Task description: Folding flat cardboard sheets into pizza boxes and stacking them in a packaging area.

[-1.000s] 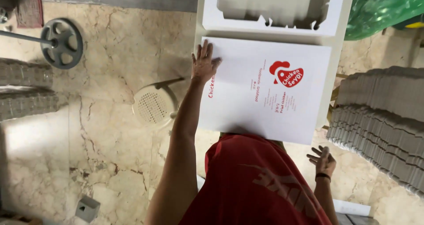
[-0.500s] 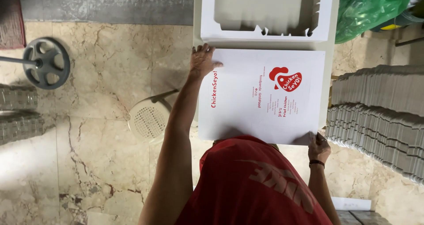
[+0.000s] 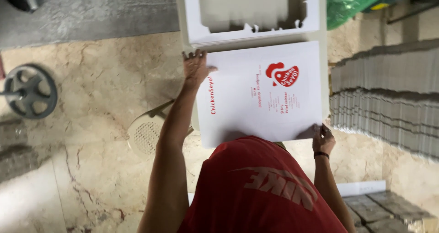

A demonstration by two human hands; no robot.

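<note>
A white flat cardboard box (image 3: 256,95) with red print lies on a pale table surface in front of my red shirt. My left hand (image 3: 196,68) rests on the box's far left corner, fingers curled over the edge. My right hand (image 3: 323,139) pinches the near right corner of the box. A dark band sits on my right wrist.
A stack of white die-cut cardboard blanks (image 3: 256,13) lies just beyond the box. Tall stacks of flat grey cardboard (image 3: 388,100) stand on the right, with a green plastic bag (image 3: 352,4) behind them. A white plastic stool (image 3: 146,134) and a grey metal wheel (image 3: 29,91) are on the marble floor to the left.
My right hand has risen from beside my hip to the box's near right corner and taken hold. My left hand stays on the far left corner.
</note>
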